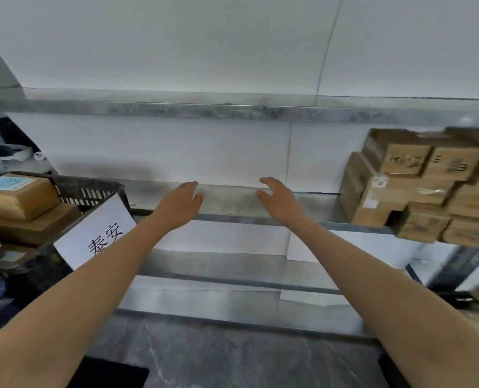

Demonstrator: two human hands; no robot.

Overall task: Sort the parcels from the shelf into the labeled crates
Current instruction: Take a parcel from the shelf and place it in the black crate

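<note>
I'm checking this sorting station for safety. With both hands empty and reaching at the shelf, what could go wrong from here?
1. The stack of parcels sits unevenly at the shelf edge; pulling one could topple others.
2. The left hand and right hand aim at a bare stretch, so reaching the stack means a sideways stretch.
3. The labeled crate looks piled high; another parcel might slide off.

Edges and blur limit my view

My parcels [417, 186] run off right, markings blurred; my crate [87, 191] is cut off left, its label [98, 233] half hidden.
</note>
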